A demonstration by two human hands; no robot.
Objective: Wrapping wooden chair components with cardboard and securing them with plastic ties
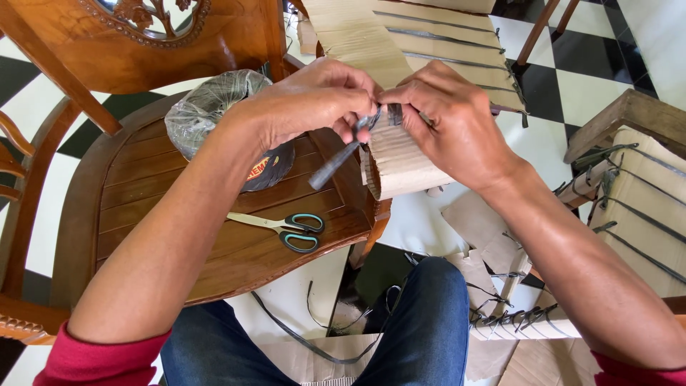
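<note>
My left hand (311,100) and my right hand (450,118) meet in front of me over the edge of a wooden chair seat (179,207). Both pinch a dark grey strap (341,157) whose loose end hangs down and to the left. The strap runs around a piece of corrugated cardboard (400,154) wrapped on a chair part, which my right hand also steadies. A roll of grey strapping in plastic wrap (214,114) lies on the seat just behind my left wrist.
Scissors with teal and black handles (286,225) lie on the seat near its front edge. More cardboard-wrapped, strapped furniture parts (643,207) stand at the right and at the top. Cardboard scraps and strap offcuts (493,286) litter the checkered floor by my knee.
</note>
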